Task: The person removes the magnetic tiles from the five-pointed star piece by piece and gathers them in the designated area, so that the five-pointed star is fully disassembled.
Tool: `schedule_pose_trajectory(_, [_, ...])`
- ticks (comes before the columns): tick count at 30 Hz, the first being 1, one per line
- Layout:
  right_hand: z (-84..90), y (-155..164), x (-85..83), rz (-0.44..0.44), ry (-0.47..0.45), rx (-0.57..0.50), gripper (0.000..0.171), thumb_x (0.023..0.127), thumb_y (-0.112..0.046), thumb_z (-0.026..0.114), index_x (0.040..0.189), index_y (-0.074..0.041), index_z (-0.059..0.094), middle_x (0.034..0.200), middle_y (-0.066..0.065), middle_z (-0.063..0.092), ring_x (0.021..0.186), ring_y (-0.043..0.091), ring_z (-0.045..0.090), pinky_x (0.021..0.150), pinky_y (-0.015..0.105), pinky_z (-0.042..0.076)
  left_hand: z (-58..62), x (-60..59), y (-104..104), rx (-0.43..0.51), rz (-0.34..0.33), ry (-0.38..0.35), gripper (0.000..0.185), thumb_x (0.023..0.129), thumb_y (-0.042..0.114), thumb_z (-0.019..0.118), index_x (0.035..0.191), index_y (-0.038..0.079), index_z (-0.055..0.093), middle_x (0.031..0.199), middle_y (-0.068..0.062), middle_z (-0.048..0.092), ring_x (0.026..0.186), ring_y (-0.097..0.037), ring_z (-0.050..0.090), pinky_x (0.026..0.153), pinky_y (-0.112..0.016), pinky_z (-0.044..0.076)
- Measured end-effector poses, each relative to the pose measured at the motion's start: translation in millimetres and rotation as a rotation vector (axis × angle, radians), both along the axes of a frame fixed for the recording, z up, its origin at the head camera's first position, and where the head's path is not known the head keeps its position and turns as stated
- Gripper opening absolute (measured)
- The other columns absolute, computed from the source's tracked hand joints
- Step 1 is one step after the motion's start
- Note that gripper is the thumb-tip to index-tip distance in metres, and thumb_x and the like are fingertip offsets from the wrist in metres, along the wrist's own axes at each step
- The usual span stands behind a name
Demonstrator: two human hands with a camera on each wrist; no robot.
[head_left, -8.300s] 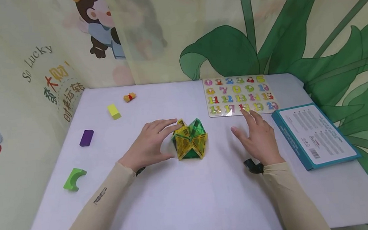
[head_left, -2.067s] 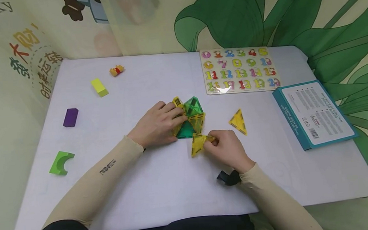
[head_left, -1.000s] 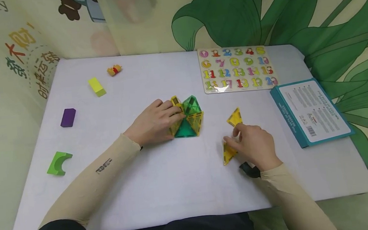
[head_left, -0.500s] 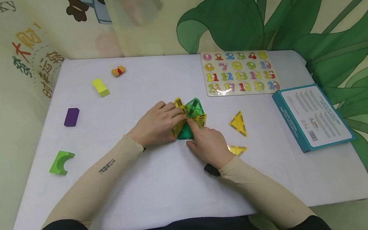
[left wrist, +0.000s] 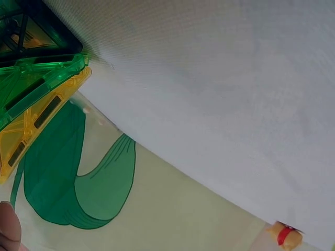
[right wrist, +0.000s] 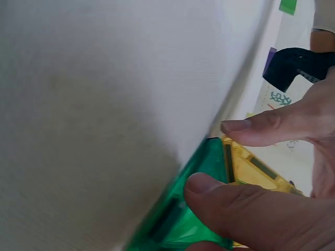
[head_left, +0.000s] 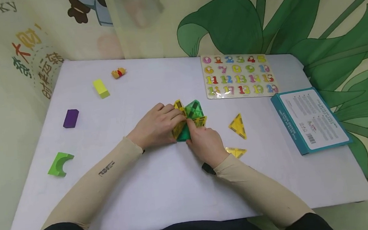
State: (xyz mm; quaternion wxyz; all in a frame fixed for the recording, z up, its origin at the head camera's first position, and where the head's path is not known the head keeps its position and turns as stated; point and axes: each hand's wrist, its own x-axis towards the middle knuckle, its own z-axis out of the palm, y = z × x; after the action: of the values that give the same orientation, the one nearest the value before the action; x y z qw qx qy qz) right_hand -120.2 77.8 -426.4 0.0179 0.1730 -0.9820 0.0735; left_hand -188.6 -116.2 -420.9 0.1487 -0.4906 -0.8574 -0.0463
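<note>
A small structure of green and yellow magnetic tiles [head_left: 193, 108] stands mid-table. My left hand [head_left: 158, 124] grips its left side, fingers over the yellow tiles and thumb against a yellow tile [right wrist: 256, 170] in the right wrist view. My right hand [head_left: 207, 144] is at its front right: the index finger reaches to the middle, and the thumb lies against a green tile [right wrist: 209, 162]. That hand covers part of the front. Two loose yellow triangle tiles lie to the right, one farther back [head_left: 238, 126], the other [head_left: 236, 151] partly hidden by the right wrist.
At the back right lies a number board [head_left: 239, 75], with a teal-edged box [head_left: 312, 120] in front of it. Along the left are a green arch block [head_left: 60, 164], a purple block [head_left: 70, 118], a yellow block [head_left: 101, 88] and a small bear figure [head_left: 119, 73].
My right hand held a yellow triangle tile near the structure, set it down on the right, then came back to the structure's front. My left hand has stayed on the structure since about two seconds ago.
</note>
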Motion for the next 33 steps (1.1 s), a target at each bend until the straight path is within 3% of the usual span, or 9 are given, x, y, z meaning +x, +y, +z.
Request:
schedule_pose_trajectory(6, [-2.5, -0.3, -1.6, 0.003, 0.013, 0.015, 0.062, 0.089, -0.027, 0.084, 0.138, -0.002, 0.054, 0.06, 0.005, 0.063, 0.045, 0.016, 0.056, 0.041, 0.031, 0.048, -0.2, 1.0, -0.5, 0.002, 0.003, 0.001, 0.065, 0.072, 0.045, 0.093, 0.124, 0.014, 0.07, 0.118, -0.001, 0.073, 0.108, -0.023, 0.062, 0.092, -0.04, 0.048])
schedule_pose_trajectory(27, [-7.1, 4.4, -5.1, 0.003, -0.016, -0.097, 0.062, 0.088, -0.018, 0.084, 0.136, -0.002, 0.049, 0.066, 0.011, 0.068, 0.05, 0.023, 0.066, 0.043, 0.034, 0.051, -2.0, 2.0, -0.3, 0.011, 0.01, -0.005, 0.065, 0.073, 0.045, 0.092, 0.125, 0.014, 0.069, 0.116, 0.0, 0.073, 0.108, -0.022, 0.063, 0.093, -0.039, 0.048])
schedule_pose_trajectory(30, [-4.4, 4.5, -4.7, -0.001, -0.034, -0.116, 0.056, 0.089, -0.018, 0.082, 0.133, -0.003, 0.05, 0.067, 0.011, 0.069, 0.051, 0.023, 0.066, 0.043, 0.034, 0.051, -2.1, 2.2, -0.4, 0.009, 0.01, 0.002, 0.067, 0.072, 0.047, 0.093, 0.125, 0.014, 0.069, 0.117, 0.0, 0.073, 0.108, -0.021, 0.063, 0.092, -0.039, 0.048])
schedule_pose_trajectory(33, [-2.4, 5.3, -4.1, 0.006, -0.058, -0.154, 0.039, 0.091, -0.017, 0.081, 0.12, -0.004, 0.058, 0.071, 0.01, 0.07, 0.054, 0.021, 0.066, 0.047, 0.034, 0.052, -2.5, 2.0, -0.8, 0.008, 0.008, 0.007, 0.068, 0.07, 0.045, 0.094, 0.125, 0.014, 0.069, 0.117, 0.0, 0.072, 0.108, -0.021, 0.063, 0.092, -0.039, 0.048])
